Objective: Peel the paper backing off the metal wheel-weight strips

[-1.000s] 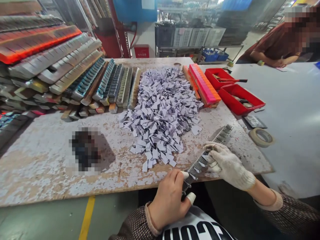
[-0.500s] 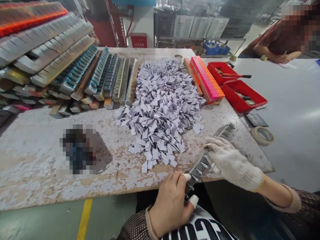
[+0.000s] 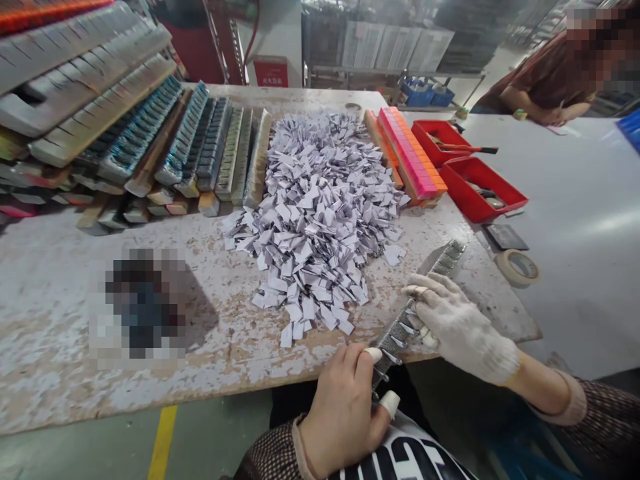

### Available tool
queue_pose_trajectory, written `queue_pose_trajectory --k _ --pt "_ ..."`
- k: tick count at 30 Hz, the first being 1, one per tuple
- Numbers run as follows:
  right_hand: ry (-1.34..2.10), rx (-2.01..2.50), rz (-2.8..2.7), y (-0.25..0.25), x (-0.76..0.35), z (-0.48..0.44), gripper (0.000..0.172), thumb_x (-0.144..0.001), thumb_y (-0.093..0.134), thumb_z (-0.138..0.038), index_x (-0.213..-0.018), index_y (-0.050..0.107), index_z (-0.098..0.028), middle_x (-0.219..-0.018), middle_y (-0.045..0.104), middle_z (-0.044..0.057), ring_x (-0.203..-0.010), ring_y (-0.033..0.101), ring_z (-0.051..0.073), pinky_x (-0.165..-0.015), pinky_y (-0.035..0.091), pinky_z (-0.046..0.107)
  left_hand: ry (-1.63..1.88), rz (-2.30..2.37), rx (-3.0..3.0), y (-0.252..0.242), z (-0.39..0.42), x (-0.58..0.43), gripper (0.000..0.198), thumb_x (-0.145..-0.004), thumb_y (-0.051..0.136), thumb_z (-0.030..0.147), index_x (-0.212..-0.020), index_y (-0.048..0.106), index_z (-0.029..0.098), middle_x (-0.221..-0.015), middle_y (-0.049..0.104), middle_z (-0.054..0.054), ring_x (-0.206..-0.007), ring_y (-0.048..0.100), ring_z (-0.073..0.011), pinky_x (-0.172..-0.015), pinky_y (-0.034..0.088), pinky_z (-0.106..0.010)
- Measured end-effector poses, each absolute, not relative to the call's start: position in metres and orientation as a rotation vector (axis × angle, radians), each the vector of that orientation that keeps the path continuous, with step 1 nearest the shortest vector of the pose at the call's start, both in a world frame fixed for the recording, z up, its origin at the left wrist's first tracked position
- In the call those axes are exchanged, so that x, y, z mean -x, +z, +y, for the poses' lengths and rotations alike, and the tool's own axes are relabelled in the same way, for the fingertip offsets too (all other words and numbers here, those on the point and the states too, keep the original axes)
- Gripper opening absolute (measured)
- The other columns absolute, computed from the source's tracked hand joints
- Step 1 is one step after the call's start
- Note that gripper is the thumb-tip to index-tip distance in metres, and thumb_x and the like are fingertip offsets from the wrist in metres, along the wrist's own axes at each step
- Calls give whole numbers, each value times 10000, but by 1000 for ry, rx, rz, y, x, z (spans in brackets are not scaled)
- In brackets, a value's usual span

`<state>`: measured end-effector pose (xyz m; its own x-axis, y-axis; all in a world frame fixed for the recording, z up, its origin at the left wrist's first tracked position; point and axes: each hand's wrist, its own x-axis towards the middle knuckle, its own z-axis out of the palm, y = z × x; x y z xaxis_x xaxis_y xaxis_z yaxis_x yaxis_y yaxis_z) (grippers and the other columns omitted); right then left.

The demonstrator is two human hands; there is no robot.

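A grey, glittery slotted bar (image 3: 393,331) slants over the table's front edge, its far end on the tabletop. Small pointed silvery pieces stick out from its side. My left hand (image 3: 345,407), with white finger covers on thumb and index finger, is closed around the bar's near end. Across its middle lies my right hand (image 3: 457,327) in a white knitted glove, fingers curled around the bar; the glove hides what is under the fingertips. Just beyond my hands spreads a large heap of small white pieces (image 3: 315,213), angular and paper-like.
Slotted bars (image 3: 170,137) are stacked at the left. Pink and orange blocks (image 3: 410,153) stand right of the heap. Red trays (image 3: 487,190) with tools and a tape roll (image 3: 519,267) lie farther right. A blurred item (image 3: 145,300) stands front left. Another person (image 3: 545,87) sits at the back right.
The view has shifted slightly, so the background sits a little further left. Both hands keep their hold on the bar with hardly any movement.
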<state>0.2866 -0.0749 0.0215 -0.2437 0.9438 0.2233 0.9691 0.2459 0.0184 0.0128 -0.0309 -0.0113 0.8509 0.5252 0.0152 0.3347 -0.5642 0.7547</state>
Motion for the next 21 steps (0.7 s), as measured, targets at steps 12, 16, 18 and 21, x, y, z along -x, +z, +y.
queue_pose_trajectory --k 12,16,18,21 --pt "-28 1735 -2493 22 -294 -63 289 -805 572 -98 -1068 680 -145 -1201 684 160 -1383 508 364 -1198 357 596 292 622 -2199 -11 -33 -11 473 -849 662 248 -1276 468 184 -1262 566 -140 -1129 554 -333 -980 541 -545" --pt "38 1765 -2447 18 -297 -61 168 -825 606 -134 -977 670 -167 -1136 692 149 -1307 565 355 -1161 398 588 278 611 -2208 -12 -31 -12 469 -844 669 247 -1268 478 190 -1265 571 -139 -1138 554 -337 -993 535 -553" --pt "42 1788 -2454 19 -297 -59 297 -770 645 -128 -1063 678 -160 -1174 693 149 -1341 542 367 -1194 345 609 276 613 -2222 -12 -31 -12 456 -848 663 246 -1261 479 191 -1263 574 -139 -1136 556 -340 -992 535 -555" --pt "172 1759 -2504 20 -300 -55 360 -755 656 -129 -1110 684 -178 -1204 705 135 -1352 548 354 -1186 367 602 281 620 -2236 -11 -32 -12 459 -844 650 219 -1266 476 180 -1273 571 -143 -1147 556 -339 -1005 534 -545"
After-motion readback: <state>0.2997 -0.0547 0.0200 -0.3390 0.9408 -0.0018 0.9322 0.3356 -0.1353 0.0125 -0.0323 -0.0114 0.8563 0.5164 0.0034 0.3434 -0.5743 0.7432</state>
